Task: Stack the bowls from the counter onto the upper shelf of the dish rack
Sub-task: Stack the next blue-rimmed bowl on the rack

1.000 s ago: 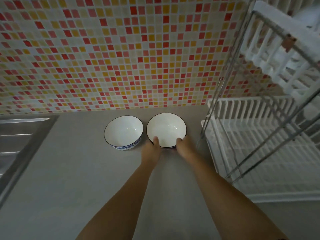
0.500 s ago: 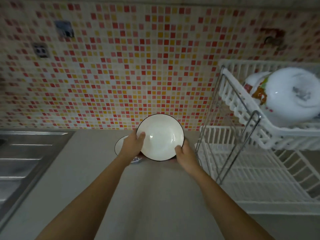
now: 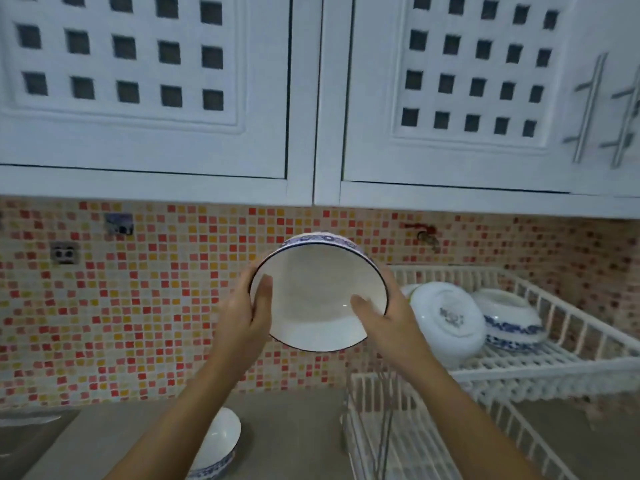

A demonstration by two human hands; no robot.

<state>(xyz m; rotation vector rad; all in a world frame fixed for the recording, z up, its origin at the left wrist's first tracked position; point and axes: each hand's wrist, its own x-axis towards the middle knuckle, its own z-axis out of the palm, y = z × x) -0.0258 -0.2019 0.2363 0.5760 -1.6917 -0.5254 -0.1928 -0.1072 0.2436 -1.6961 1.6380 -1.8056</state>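
Note:
A white bowl (image 3: 311, 292) with a blue patterned outside is held in the air, tilted with its inside facing me, left of the dish rack's upper shelf (image 3: 554, 355). My left hand (image 3: 247, 317) grips its left rim and my right hand (image 3: 384, 322) grips its lower right rim. Two bowls rest upside down on the upper shelf: a white one (image 3: 446, 320) and a blue-patterned one (image 3: 509, 323) to its right. A second blue-patterned bowl (image 3: 218, 445) stands on the counter (image 3: 294, 434), partly hidden by my left forearm.
The rack's lower shelf (image 3: 415, 441) sits on the counter at the right. White cupboard doors (image 3: 145, 84) hang overhead above the mosaic tile wall (image 3: 138, 306). A sink (image 3: 20, 441) lies at the far left.
Both hands have lifted the bowl from just above the counter up to the level of the upper shelf. My view has tilted upward, bringing the cupboards into sight.

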